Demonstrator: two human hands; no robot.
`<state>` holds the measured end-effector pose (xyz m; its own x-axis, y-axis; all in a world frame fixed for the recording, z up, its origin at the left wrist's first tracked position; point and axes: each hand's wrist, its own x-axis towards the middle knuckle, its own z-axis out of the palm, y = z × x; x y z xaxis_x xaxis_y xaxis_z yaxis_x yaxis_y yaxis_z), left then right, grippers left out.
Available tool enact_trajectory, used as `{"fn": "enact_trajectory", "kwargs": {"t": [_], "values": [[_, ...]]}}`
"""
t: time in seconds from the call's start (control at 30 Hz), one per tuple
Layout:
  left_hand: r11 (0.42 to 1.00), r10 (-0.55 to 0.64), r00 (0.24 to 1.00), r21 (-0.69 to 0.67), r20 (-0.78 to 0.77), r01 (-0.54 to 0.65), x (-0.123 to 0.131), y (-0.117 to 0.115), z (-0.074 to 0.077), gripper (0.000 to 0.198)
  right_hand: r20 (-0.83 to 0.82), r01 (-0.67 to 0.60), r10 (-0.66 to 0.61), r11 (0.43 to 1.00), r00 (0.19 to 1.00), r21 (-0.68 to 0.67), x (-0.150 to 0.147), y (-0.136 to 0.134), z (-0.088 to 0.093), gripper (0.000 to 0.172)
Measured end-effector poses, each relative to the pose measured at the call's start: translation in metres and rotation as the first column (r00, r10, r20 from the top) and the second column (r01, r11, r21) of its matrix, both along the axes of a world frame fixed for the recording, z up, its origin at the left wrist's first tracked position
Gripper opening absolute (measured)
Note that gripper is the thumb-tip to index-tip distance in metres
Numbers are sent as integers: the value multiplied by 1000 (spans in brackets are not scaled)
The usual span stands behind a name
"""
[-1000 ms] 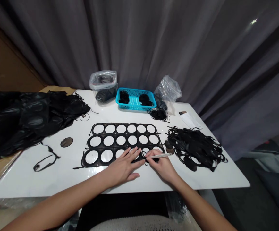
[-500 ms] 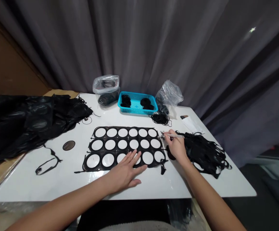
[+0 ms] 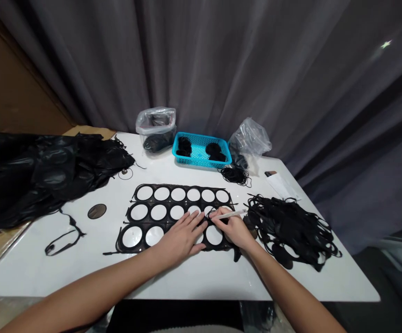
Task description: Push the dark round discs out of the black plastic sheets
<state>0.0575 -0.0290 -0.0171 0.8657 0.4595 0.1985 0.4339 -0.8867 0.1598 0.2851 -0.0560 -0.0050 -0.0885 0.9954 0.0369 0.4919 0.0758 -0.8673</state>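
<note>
A black sheet (image 3: 167, 221) with rows of round cut-outs lies flat on the white table (image 3: 145, 273), which shows white through the holes. My left hand (image 3: 182, 237) rests palm down on the lower middle of this sheet, fingers spread. In my right hand (image 3: 231, 227) is a slim white pen-like tool (image 3: 230, 214), gripped between thumb and fingers. Its tip is hidden by the fingers, close to the fingertips of my left hand. A bit of thin black material shows at the right fingertips, over a middle-row hole.
A pile of black strips (image 3: 298, 231) lies right of the sheet. Behind stand a blue basket (image 3: 201, 162) with black bundles, two clear plastic bags (image 3: 155, 125) and a black cord tangle (image 3: 235, 175). To the left are a black sheet heap (image 3: 48, 180), a dark disc (image 3: 97, 211) and a black loop (image 3: 65, 240).
My right hand has moved left with the white tool, from the sheet's right edge onto its middle row. My left hand stays flat on the sheet. The view has shifted slightly.
</note>
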Motion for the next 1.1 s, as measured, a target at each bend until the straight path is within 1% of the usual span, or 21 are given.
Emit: {"fn": "enact_trajectory", "kwargs": {"t": [0.27,0.37,0.47,0.57,0.63,0.67,0.7,0.77,0.83,0.93,1.03,1.1], "values": [[1000,13,1000,-18,1,-13,-1,-2,-2,60,-6,8,-8,1000,1000,14,-1,1,-2,12],[999,15,1000,-37,20,-14,-1,-2,-3,62,23,0,-1,999,1000,45,-1,1,0,13],[998,23,999,-56,46,-20,-2,-2,-4,64,117,-25,10,992,993,127,-4,-4,0,15],[997,28,998,-71,50,-24,-2,-2,-5,64,258,-84,20,967,966,240,-10,-13,-5,11],[997,27,999,-76,37,-24,-2,-2,-4,64,333,-135,36,951,942,280,-13,-15,-7,12],[997,28,999,-74,31,-25,-2,-3,-4,63,347,-140,33,947,937,288,-13,-13,-7,14],[997,30,999,-70,29,-28,-1,-3,-3,62,344,-126,20,949,939,288,-11,-9,-4,15],[997,33,999,-64,30,-31,-1,-3,-2,60,307,-45,-44,960,951,277,0,7,5,16],[998,27,999,-64,28,-26,-2,-3,-1,60,267,71,-147,958,952,278,18,32,17,19],[998,21,999,-64,33,-19,-4,-3,-1,60,219,225,-293,930,931,289,53,73,29,23],[999,24,999,-46,49,-21,-6,-2,-2,60,185,369,-426,887,886,277,85,109,27,33],[999,20,999,-29,50,-19,-6,-2,-3,62,194,444,-505,849,841,285,103,127,22,36]]}}
